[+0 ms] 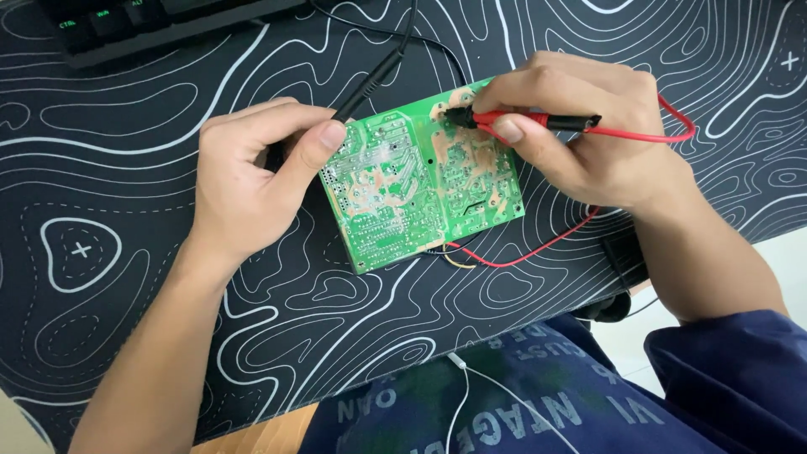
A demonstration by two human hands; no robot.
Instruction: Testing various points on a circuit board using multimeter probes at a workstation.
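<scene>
On the counter [126,328] with its black wavy mat, my left hand [252,172] grips the black probe [370,80], my right hand [580,126] presses the red probe [525,122] onto the green circuit board [420,181] at centre, so measuring seems underway, not finished.

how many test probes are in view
2. A black probe is in the left hand at the board's left edge; a red probe is in the right hand, tip on the board's top right.

circuit board [416,185]: green | probe [525,122]: red | desk mat [126,193]: black, white contour lines
</scene>
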